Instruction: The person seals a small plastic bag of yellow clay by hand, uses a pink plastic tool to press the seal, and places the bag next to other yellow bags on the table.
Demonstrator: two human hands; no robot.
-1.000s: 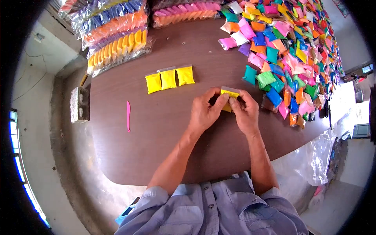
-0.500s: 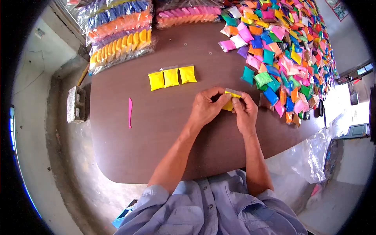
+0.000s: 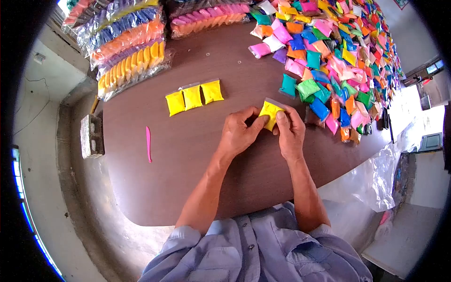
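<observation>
Between my two hands is a small yellow packet (image 3: 271,111) with a clear strip along its top edge. My left hand (image 3: 241,133) pinches its lower left side between thumb and fingers. On the other side, my right hand (image 3: 290,133) grips it with the thumb on the front and fingers behind. To the left on the table lie three similar yellow packets (image 3: 193,97) side by side, their clear strips pointing away from me. Farther left is a pink plastic knife (image 3: 149,144), touched by neither hand.
A large heap of small coloured packets (image 3: 329,70) covers the right of the brown table (image 3: 188,188). Clear bags of packed rows, yellow (image 3: 134,66) and pink (image 3: 211,19), lie at the back left. A concrete block (image 3: 91,136) stands beyond the left edge.
My fingers have moved down off the packet's top edge, and more of its yellow face shows. The camera view has shifted slightly, so the table's things appear farther left.
</observation>
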